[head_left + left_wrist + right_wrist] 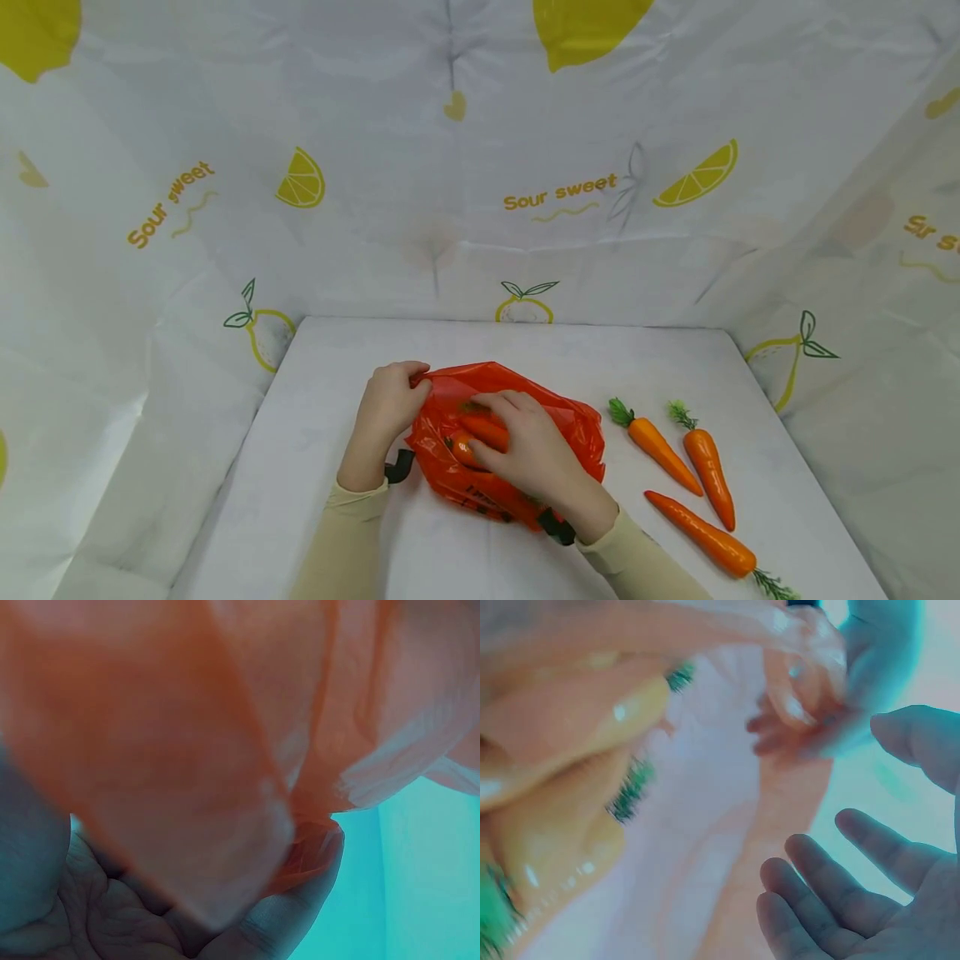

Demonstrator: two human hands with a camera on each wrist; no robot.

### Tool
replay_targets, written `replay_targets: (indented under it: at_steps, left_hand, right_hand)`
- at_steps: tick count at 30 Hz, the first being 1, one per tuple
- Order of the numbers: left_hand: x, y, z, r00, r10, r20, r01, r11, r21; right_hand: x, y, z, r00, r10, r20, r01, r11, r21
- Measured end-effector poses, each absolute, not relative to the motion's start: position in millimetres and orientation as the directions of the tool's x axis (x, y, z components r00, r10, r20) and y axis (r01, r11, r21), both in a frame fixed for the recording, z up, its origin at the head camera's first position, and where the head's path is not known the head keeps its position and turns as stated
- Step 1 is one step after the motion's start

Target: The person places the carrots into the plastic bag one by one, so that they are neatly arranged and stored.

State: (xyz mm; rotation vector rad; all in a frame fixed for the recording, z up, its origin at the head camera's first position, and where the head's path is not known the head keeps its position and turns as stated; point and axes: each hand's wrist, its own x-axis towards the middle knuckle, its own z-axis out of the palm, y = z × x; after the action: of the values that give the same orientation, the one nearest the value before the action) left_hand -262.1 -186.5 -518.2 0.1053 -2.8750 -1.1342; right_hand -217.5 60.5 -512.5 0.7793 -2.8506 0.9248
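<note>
A red plastic bag [457, 485] lies in the middle of a white table [333, 362], its mouth gaping up and dark printing on its near side. Inside, an orange carrot [486, 431] shows beneath the right hand, next to a rounder orange end [463, 450]; the right wrist view shows at least two orange pieces with green tufts in there, though the exact count cannot be told. The left hand [390, 402] grips the bag's rim at its left side, thumb and fingers pinched on the thin film. The right hand [528, 442] reaches over the mouth, palm down, fingers spread apart and nearly straight, thumb well away from them, holding nothing; whether it touches the carrots below is unclear. The step in hand seems to be loading carrots into the bag, with one probably just let go; the next move likely calls for lifting the right hand clear while the left keeps the rim raised. To the bag's right, three loose carrots lie on the table: a far one [663, 454], one just beside it [710, 475], and a nearer one [705, 533] with its tip toward the bag. Behind hangs a lemon-printed white sheet [420, 192].
</note>
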Motion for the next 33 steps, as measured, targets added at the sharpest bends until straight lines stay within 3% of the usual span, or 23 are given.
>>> replay_targets:
  at_steps: [16, 33]
  left_hand:
    - [-263, -189, -518, -0.997, -0.074, 0.001, -0.054, 0.732, 0.679]
    - [-264, -191, -520, -0.997, -0.080, 0.002, -0.057, 0.729, 0.682]
  right_hand:
    - [-212, 115, -481, -0.923, -0.272, 0.270, -0.382, 0.725, -0.573]
    - [-228, 192, -493, -0.937, -0.062, 0.343, -0.266, 0.762, -0.591]
